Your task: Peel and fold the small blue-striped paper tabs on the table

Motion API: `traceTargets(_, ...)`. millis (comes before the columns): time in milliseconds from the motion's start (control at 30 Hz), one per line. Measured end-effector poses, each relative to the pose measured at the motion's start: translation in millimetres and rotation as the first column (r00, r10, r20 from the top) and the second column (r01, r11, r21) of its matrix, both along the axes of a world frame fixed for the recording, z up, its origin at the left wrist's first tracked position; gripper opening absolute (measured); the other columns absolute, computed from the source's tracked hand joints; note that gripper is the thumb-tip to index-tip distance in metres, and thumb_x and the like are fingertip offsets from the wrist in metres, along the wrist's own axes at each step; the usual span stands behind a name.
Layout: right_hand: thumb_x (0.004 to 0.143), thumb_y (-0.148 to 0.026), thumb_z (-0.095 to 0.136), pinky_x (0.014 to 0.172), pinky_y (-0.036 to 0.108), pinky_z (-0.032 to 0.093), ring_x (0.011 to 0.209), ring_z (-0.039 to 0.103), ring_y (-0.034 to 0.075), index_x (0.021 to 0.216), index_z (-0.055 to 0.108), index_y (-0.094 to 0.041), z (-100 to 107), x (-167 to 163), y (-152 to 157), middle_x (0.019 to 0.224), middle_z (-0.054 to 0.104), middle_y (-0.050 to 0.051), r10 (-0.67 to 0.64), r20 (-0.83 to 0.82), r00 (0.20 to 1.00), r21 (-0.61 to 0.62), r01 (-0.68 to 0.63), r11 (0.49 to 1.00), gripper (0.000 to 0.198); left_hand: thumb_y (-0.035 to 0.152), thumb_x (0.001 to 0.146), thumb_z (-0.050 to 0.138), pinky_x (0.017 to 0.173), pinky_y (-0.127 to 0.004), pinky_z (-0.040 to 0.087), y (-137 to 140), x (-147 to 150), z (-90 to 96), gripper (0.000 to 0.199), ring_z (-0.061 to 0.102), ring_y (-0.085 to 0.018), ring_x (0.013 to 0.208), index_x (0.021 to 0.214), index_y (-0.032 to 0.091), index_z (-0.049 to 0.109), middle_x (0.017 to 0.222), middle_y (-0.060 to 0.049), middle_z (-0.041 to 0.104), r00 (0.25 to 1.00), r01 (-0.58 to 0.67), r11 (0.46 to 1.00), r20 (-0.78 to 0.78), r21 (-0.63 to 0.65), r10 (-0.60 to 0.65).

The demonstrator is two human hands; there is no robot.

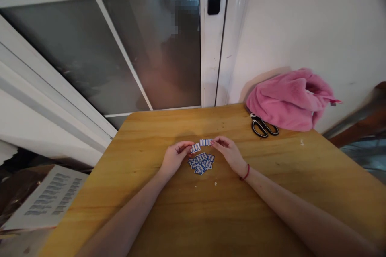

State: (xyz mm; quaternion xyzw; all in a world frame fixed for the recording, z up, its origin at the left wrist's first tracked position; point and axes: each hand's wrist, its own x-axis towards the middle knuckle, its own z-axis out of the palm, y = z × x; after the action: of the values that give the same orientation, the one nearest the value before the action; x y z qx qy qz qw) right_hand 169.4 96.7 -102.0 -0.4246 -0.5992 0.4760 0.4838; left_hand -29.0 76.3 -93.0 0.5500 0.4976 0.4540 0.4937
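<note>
My left hand [178, 155] pinches a small blue-and-white label strip [195, 148] between thumb and fingers. In my right hand [228, 151], a second blue-and-white label strip [206, 142] is held by its right end, just above the table. The two strips are close together, end towards end; whether they touch is hard to tell. A loose pile of similar label strips [201, 163] lies just below both hands, overlapping at various angles. The print on the strips is too small to read.
The wooden table [211, 221] has black-handled scissors [263, 127] and a pink plush cloth [289, 98] at its back right. Tiny white scraps [215, 184] lie near the pile. A glazed door [157, 48] stands behind; a printed cardboard box [45, 196] is at the left.
</note>
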Motion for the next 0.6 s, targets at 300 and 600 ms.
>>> traceTargets(300,0.076,-0.035,0.058,0.063,0.025,0.044,0.068,0.057,0.014,0.070,0.063,-0.017,6.6,-5.8,-7.2,0.070,0.063,0.002,0.006,0.326,0.945,0.057,-0.026,0.998,0.020,0.032,0.069,0.066,0.073,-0.030,0.054,-2.2,6.1,0.7,0.027,0.066,-0.015,0.069,0.090,0.015,0.068,0.085,-0.004,0.072,0.987,0.101,0.992,0.130,-0.079,-0.090)
traceTargets(600,0.077,-0.036,0.057,0.059,0.025,0.045,0.065,0.059,0.015,0.070,0.066,-0.018,10.3,-5.0,-10.8,0.070,0.067,0.003,-0.002,0.372,0.928,0.059,-0.022,0.998,0.022,0.037,0.074,0.062,0.079,-0.029,0.052,-8.7,9.1,1.5,0.033,0.065,-0.017,0.081,0.097,0.014,0.067,0.093,-0.006,0.070,0.972,0.155,0.983,0.191,-0.094,-0.135)
